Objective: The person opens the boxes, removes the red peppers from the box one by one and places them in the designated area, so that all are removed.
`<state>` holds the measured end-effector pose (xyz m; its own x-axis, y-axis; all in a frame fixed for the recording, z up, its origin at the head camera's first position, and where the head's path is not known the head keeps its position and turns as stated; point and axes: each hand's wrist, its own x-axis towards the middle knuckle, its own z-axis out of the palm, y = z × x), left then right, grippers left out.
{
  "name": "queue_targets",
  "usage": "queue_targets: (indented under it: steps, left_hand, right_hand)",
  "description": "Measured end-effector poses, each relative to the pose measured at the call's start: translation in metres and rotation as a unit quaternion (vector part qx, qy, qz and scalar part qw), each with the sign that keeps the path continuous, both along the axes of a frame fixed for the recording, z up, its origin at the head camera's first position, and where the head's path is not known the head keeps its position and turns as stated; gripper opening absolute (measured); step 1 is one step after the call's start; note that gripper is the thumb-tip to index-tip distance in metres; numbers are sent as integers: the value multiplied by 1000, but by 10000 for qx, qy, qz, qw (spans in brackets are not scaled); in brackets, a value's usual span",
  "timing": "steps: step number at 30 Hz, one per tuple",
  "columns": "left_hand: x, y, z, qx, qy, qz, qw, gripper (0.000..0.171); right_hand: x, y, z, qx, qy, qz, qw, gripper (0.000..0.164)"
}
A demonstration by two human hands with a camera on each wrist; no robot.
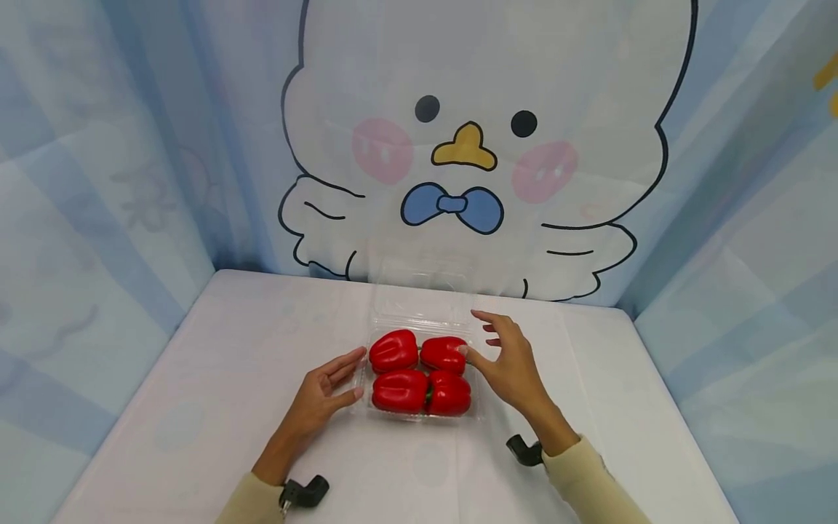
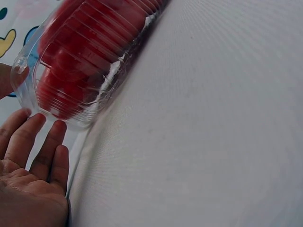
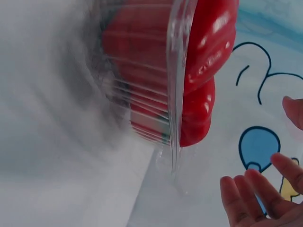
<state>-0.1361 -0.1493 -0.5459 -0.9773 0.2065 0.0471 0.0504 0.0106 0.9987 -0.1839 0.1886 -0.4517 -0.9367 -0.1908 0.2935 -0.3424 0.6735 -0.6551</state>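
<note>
Several red bell peppers [image 1: 400, 391] lie in two rows inside a clear plastic clamshell box [image 1: 419, 417]. Behind them the box's lid [image 1: 422, 302] stands folded back. At the box's left side is my left hand [image 1: 321, 393], its fingers extended; in the left wrist view the thumb [image 2: 18, 78] and fingertips come right up to the box rim [image 2: 28, 90]. My right hand [image 1: 513, 364] hovers by the right side, fingers spread and loosely bent. Its thumb overlaps the upper right pepper [image 1: 441, 354] in the head view, while the right wrist view shows the fingers [image 3: 265, 189] apart from the box.
A white cloth-covered table [image 1: 406, 473] lies under the box. Behind it hangs a curtain [image 1: 589, 94] with a cartoon bird, and pale blue drapes [image 1: 98, 218] flank both sides. A small black device [image 1: 308, 493] is strapped at each wrist.
</note>
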Motion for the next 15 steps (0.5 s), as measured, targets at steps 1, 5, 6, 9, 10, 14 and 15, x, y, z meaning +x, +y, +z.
queue_targets:
  steps: [1, 5, 6, 9, 10, 14, 15]
  left_hand:
    - [0, 0, 0, -23, 18, 6, 10000, 68]
    - [0, -1, 0, -4, 22, 9, 10000, 68]
    - [0, -1, 0, 21, 11, 2, 10000, 68]
    - [1, -1, 0, 61, 2, -18, 10000, 69]
    - [1, -1, 1, 63, 9, -26, 10000, 69]
    - [1, 0, 1, 61, 61, -49, 10000, 68]
    - [1, 0, 1, 55, 91, -53, 9999, 68]
  right_hand:
    - [4, -1, 0, -27, 0, 22, 10000, 67]
    - [17, -4, -2, -88, -11, 72, 9999, 64]
    - [21, -4, -2, -101, -31, 72, 9999, 64]
    - [31, -6, -4, -69, -109, 76, 9999, 64]
    - [34, -6, -5, -58, -139, 78, 9999, 65]
    - [44, -8, -11, 6, -303, 84, 9995, 69]
    - [45, -8, -13, 4, -333, 90, 9994, 69]
